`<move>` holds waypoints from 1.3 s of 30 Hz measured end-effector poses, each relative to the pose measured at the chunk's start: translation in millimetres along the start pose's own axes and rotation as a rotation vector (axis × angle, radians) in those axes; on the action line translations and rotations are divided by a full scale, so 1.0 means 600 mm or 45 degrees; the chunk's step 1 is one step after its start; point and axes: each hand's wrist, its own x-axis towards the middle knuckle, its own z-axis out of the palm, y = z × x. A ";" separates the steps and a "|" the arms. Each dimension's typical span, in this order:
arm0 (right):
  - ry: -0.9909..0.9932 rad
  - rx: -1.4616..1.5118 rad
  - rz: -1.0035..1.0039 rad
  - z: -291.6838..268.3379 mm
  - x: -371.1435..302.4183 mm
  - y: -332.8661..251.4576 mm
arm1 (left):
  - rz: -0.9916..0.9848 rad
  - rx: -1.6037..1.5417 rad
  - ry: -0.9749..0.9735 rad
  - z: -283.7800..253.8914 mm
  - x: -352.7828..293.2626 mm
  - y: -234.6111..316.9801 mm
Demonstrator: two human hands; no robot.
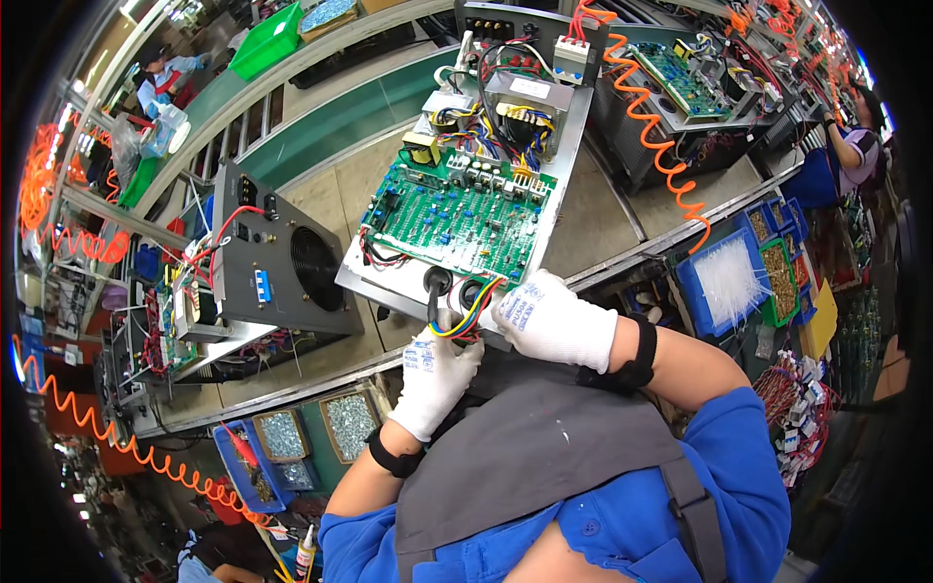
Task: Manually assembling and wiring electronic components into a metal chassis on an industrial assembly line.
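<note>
Head: wires (475,317) beside right hand (556,321)

- Left hand (439,372): white glove (423,400), blue print
- Right hand (556,319): matching glove, blue print
- Black wristbands (392,457)
- Blue shirt (736,466)
- Grey apron (544,437), white streak, buckled strap (702,534)

A dark chassis (251,257) with a round fan grille stands at the left of the line. A second chassis (637,126), bearing a green circuit board (680,83), stands at the upper right; an orange coiled hose (653,105) hangs in front of it. At the right, a blue tray (691,291) contains slender white pieces (731,282), with a yellow sheet (822,319) nearby. At the lower left, a blue bin (229,457) sits beside trays of small metal parts (282,434). A co-worker (167,83) is visible at the upper left
</note>
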 end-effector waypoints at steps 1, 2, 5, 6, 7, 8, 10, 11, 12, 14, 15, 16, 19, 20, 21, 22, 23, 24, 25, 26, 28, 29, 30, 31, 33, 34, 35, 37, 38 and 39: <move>0.014 0.012 -0.023 0.002 0.001 -0.002 | 0.063 -0.029 -0.004 0.004 0.000 0.001; 0.113 -0.014 -0.050 0.003 0.003 -0.003 | 0.105 0.022 0.029 0.008 0.001 0.001; 0.046 -0.051 -0.063 0.009 0.011 -0.007 | 0.369 0.179 0.133 0.019 0.009 -0.002; -0.055 -0.032 -0.027 0.010 0.012 -0.007 | 0.373 0.178 0.129 0.022 0.012 -0.003; -0.055 -0.034 -0.022 0.011 0.011 -0.006 | 0.369 0.183 0.096 0.023 0.014 -0.004; 0.008 0.010 0.002 0.012 0.011 -0.004 | 0.364 0.186 0.064 0.024 0.016 -0.005; 0.062 0.051 0.029 0.013 0.004 0.000 | 0.287 0.108 -0.027 0.019 0.017 -0.007; 0.082 0.111 0.058 0.013 -0.001 0.002 | 0.197 0.017 -0.140 0.014 0.018 -0.008; 0.031 0.162 0.103 0.013 -0.004 0.004 | 0.214 0.031 -0.121 0.008 0.019 -0.009; -0.004 0.211 0.183 0.015 -0.009 0.006 | 0.254 -0.180 -0.299 -0.004 0.023 -0.015; -0.101 0.262 0.288 0.016 -0.011 0.006 | 0.258 -0.187 -0.304 -0.008 0.026 -0.018; -0.134 0.278 0.306 0.017 -0.013 0.005 | 0.358 -0.152 -0.283 -0.010 0.029 -0.022; 0.086 0.399 0.317 0.022 -0.024 0.000 | 0.453 -0.158 -0.237 -0.003 0.029 -0.033; 0.103 0.385 0.328 0.023 -0.032 0.000 | 0.303 -0.219 -0.262 0.000 0.027 -0.036; 0.161 0.576 0.381 0.024 -0.042 0.000 | 0.152 -0.279 -0.287 0.003 0.024 -0.040; 0.216 0.758 0.460 0.025 -0.050 0.001 | 0.122 -0.352 -0.277 0.006 0.022 -0.042; 0.216 0.751 0.430 0.027 -0.056 0.001 | 0.163 -0.383 -0.241 0.008 0.021 -0.044; 0.384 0.752 0.414 0.032 -0.060 -0.002 | 0.042 -0.547 -0.218 0.009 0.019 -0.045; 0.463 0.761 0.466 0.036 -0.063 -0.006 | -0.083 -0.705 -0.200 0.009 0.017 -0.044; 0.401 0.785 0.478 0.039 -0.065 -0.007 | -0.057 -0.702 -0.194 0.009 0.016 -0.041; 0.530 0.538 0.304 0.047 -0.061 -0.017 | -0.186 -0.745 -0.249 0.008 0.011 -0.033; 0.537 0.447 0.300 0.051 -0.058 -0.022 | -0.280 -0.803 -0.305 0.007 0.007 -0.029; 0.544 0.448 0.329 0.054 -0.052 -0.026 | -0.181 -0.671 -0.291 0.007 0.006 -0.024; 0.542 0.460 0.347 0.056 -0.048 -0.028 | -0.146 -0.697 -0.302 0.007 0.001 -0.020; 0.575 0.428 0.519 0.061 -0.040 -0.026 | -0.253 -0.887 -0.364 -0.001 -0.003 -0.018; 0.718 0.411 0.612 0.064 -0.033 -0.022 | -0.256 -0.879 -0.367 -0.001 -0.007 -0.017; 0.780 0.315 0.645 0.066 -0.029 -0.014 | -0.262 -0.864 -0.408 -0.001 -0.008 -0.017; 0.744 0.420 0.737 0.071 -0.030 -0.004 | -0.113 -0.505 -0.622 0.000 -0.006 -0.016; 0.758 0.424 0.697 0.073 -0.033 -0.001 | 0.140 -0.454 -0.545 0.002 -0.005 -0.015; 0.727 0.532 0.618 0.075 -0.038 0.002 | 0.297 -0.393 -0.542 0.005 0.000 -0.014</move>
